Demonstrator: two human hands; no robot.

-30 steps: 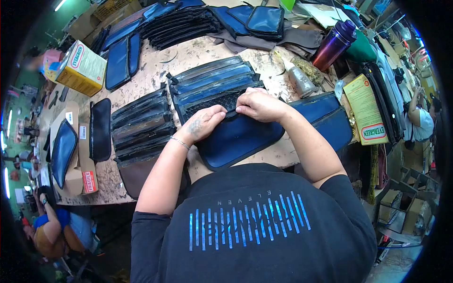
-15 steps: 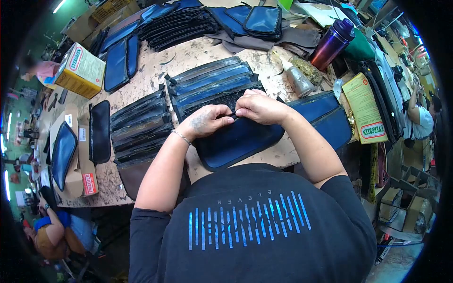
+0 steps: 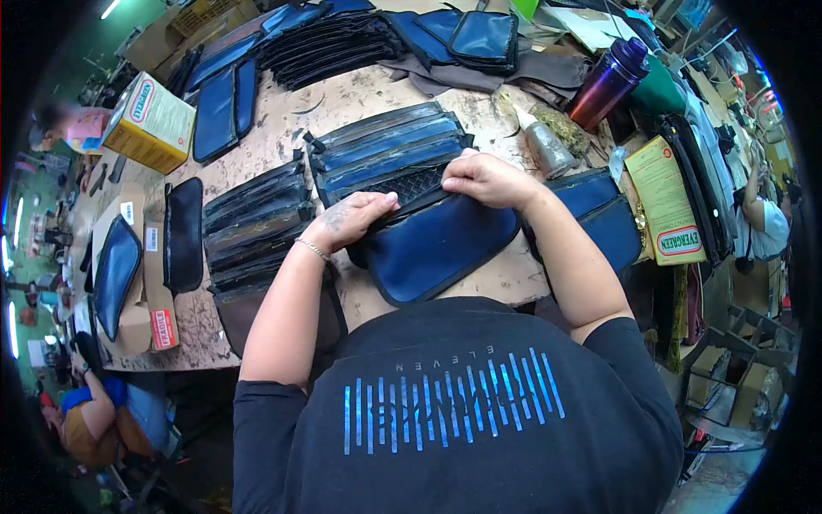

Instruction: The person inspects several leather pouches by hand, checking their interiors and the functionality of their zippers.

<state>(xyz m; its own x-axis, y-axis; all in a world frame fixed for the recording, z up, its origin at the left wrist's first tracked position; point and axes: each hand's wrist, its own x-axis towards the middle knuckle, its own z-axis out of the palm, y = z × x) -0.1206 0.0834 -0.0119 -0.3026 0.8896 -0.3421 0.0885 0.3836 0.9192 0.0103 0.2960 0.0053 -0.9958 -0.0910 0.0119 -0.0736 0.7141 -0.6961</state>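
Note:
A dark blue panel with rounded corners and black edging (image 3: pixel 445 248) lies in front of me, close to my body. Along its far edge runs a black strip with a quilted pattern (image 3: pixel 411 190). My left hand (image 3: pixel 353 221) grips the left end of that edge, thumb on top. Further right, my right hand (image 3: pixel 486 180) pinches the same edge, fingers curled under. Beyond the hands lies a set of overlapping blue panels with black edges (image 3: pixel 385 141). Another overlapping set, darker and streaked (image 3: pixel 257 223), rests left of my left hand.
A yellow Evergreen tin (image 3: pixel 152 124) stands at the back left; another Evergreen container (image 3: pixel 668 201) is at the right. A purple bottle (image 3: pixel 606 84) and a small glue bottle (image 3: pixel 548 147) stand back right. Stacked black-edged panels (image 3: pixel 334 50) line the far side. Other people are visible at both sides.
My hands have moved apart along the panel's edge, left hand leftward and right hand slightly rightward. More of the quilted strip shows between them.

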